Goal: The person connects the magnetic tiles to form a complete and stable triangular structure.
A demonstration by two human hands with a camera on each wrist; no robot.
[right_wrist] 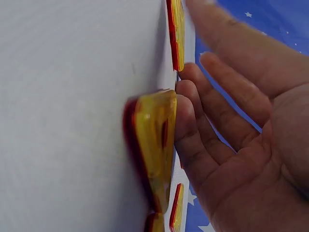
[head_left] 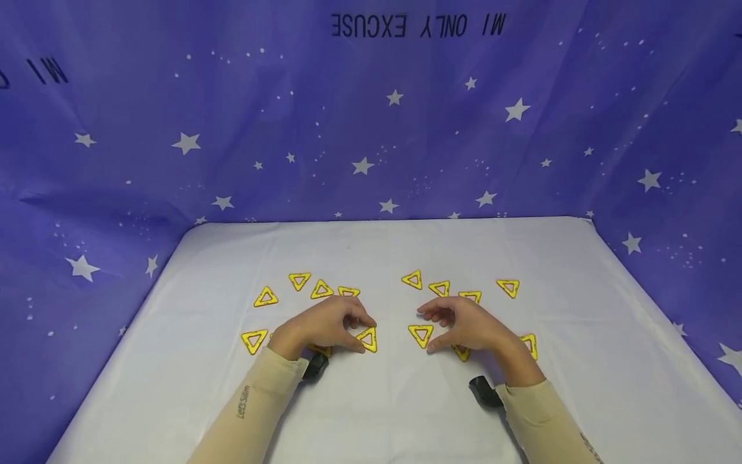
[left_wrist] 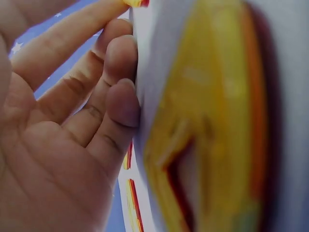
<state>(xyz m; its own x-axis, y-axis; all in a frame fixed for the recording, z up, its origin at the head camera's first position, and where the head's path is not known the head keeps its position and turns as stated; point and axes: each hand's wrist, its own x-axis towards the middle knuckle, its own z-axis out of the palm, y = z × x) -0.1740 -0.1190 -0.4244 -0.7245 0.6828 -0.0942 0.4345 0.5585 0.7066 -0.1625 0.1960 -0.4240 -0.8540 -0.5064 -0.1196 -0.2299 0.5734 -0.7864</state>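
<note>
My left hand (head_left: 327,324) holds a yellow triangular frame tile (head_left: 372,339) between thumb and index finger at the table surface. In the left wrist view, the index fingertip meets a sliver of yellow and red at the top edge, while another tile (left_wrist: 227,121) looms blurred beside the palm. My right hand (head_left: 472,325) is spread around a second triangle tile (head_left: 420,334), its thumb by the lower corner and its index finger above; no grip shows. Close to the curled-in right fingers (right_wrist: 186,116) in the right wrist view stands a yellow tile with a red underside (right_wrist: 157,145).
More yellow triangles lie on the white-covered table (head_left: 382,406), among them one at far left (head_left: 254,341) and one at back right (head_left: 508,287). Some are partly hidden beneath the hands. A purple star-printed cloth (head_left: 324,129) rises behind and beside the table.
</note>
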